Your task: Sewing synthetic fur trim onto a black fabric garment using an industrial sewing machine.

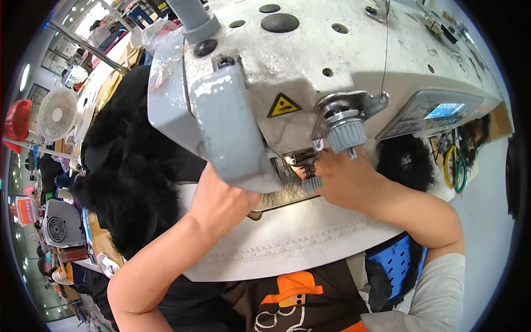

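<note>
A large white industrial sewing machine (249, 61) fills the upper middle of the head view. My left hand (224, 193) is at the left of the needle area, its fingers hidden behind the grey cover (224, 122). On the other side, my right hand (348, 177) reaches in behind the tension knobs, which hide its fingertips. Between the hands, a strip of brownish fur (287, 193) shows by the presser foot and needle area. Black furry material (127, 160) is heaped at the left of the machine, near my left hand. What the fingers grip is hidden.
The machine bed (265, 257) carries a printed ruler scale along its front. Scissors with yellow and green handles (456, 169) and black fur (406, 160) are at the right. A blue perforated tray (390, 263) is below. A fan (57, 113) and other people stand farther left.
</note>
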Demonstrator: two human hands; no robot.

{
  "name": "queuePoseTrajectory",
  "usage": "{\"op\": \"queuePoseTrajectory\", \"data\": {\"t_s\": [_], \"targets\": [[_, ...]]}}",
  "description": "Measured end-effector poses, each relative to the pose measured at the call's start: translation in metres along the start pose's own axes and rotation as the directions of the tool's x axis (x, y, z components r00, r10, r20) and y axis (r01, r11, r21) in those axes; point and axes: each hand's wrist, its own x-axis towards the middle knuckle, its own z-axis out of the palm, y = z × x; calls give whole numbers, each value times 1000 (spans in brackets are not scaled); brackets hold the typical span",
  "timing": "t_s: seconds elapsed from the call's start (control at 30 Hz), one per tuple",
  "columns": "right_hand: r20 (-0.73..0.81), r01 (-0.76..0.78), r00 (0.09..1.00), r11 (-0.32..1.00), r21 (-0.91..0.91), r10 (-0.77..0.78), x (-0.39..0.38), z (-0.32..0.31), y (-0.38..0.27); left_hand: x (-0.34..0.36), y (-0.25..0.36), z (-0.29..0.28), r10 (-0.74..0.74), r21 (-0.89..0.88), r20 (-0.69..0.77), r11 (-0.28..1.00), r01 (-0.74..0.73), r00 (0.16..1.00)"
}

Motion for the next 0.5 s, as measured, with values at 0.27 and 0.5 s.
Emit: {"op": "queuePoseTrajectory", "data": {"t_s": [0.27,0.5], "targets": [[-51,-23,998,1000,8,23,-5,-6,5,-3,17,11,3,49,-147,999,4,989],[23,-2,1000,1000,-12,2,-7,-10,8,1,23,10,2,70,-241,997,16,971]]}}
